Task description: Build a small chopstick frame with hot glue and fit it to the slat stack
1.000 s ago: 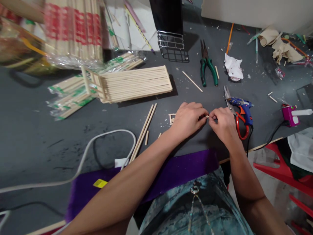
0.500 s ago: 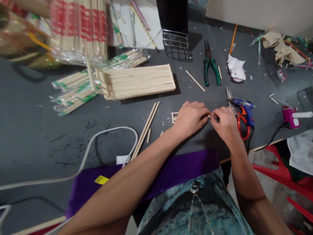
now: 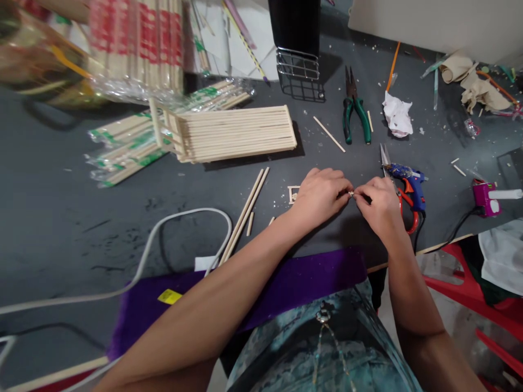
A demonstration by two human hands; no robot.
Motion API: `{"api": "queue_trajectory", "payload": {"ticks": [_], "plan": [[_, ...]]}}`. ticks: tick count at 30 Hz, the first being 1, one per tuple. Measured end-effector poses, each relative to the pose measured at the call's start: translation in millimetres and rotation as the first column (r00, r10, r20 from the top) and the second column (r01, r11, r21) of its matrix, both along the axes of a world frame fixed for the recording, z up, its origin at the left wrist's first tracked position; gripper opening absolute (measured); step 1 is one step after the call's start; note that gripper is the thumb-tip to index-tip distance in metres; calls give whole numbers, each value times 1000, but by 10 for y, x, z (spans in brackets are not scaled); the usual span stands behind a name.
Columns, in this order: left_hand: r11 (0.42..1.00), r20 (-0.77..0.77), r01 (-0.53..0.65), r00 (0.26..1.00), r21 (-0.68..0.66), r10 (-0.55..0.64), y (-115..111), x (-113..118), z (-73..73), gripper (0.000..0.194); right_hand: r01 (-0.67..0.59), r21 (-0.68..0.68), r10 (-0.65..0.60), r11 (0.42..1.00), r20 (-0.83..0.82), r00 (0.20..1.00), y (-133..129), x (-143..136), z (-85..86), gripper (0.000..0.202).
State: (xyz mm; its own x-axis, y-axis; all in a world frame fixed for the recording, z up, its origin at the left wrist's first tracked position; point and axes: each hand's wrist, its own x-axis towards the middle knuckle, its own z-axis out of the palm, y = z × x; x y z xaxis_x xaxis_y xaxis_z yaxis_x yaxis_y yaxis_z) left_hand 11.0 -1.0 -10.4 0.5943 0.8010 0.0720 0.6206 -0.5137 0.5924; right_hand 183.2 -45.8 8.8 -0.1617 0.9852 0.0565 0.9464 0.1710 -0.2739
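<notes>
My left hand (image 3: 324,193) and my right hand (image 3: 378,198) meet fingertip to fingertip over the grey table. Between their pinched fingers shows a tiny pale piece (image 3: 351,194), like a bit of wooden stick, mostly covered. A small wooden frame (image 3: 291,195) lies partly under my left hand. To the left rest two long wooden sticks (image 3: 244,215) and a short cut stick (image 3: 250,224). Just right of my right hand are orange-handled scissors (image 3: 413,222) and a blue glue gun (image 3: 415,188).
A model built of wooden sticks (image 3: 241,133) stands behind, near wrapped chopsticks (image 3: 126,158). Farther back are green-handled pliers (image 3: 355,111), a wire phone stand (image 3: 297,65) and crumpled paper (image 3: 397,115). A white cable (image 3: 147,250) crosses the left; a purple plug adapter (image 3: 486,198) sits right.
The fingertips of my two hands have parted slightly, showing a little more of the tiny pale piece. The whole view has shifted a little; the other things lie as before.
</notes>
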Motion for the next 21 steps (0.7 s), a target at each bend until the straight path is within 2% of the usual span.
{"api": "queue_trajectory", "payload": {"ticks": [11, 21], "plan": [[1000, 34, 2, 999, 6, -2, 4, -28, -9, 14, 12, 67, -15, 998, 50, 999, -67, -36, -3, 27], [1000, 26, 11, 1000, 20, -12, 1, -30, -13, 17, -13, 79, 5, 997, 104, 995, -73, -37, 9, 23]]}}
